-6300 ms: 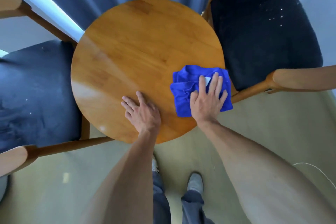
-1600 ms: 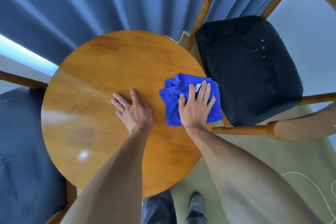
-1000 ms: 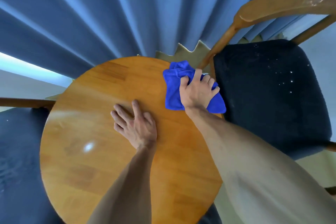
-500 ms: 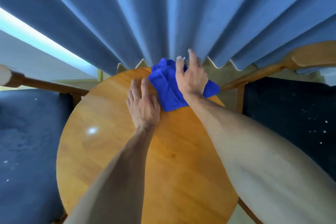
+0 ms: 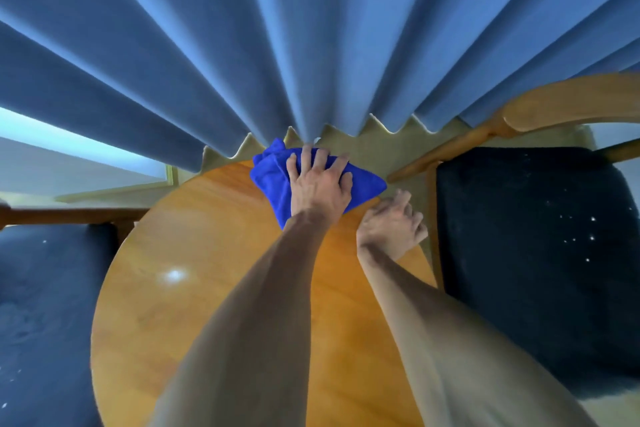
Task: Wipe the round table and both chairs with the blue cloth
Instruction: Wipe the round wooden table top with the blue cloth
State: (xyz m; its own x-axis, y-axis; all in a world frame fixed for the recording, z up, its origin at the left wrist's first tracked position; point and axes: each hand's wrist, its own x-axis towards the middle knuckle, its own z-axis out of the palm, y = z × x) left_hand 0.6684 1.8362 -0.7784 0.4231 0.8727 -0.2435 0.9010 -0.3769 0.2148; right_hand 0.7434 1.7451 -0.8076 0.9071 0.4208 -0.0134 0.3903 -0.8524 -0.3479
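Swapped over — left hand now presses blue cloth flat-fingered; right hand loosely curled.

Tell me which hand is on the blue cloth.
The left hand: it presses the blue cloth at the round table's far edge, by the curtain. The right hand hangs loosely curled near the table's right edge, holding nothing.

The left hand presses the blue cloth flat on the far edge of the round wooden counter, fingers spread, just before the blue curtain. The right hand, loosely curled and blurred, hovers beside it near the right chair. The left chair stands opposite.
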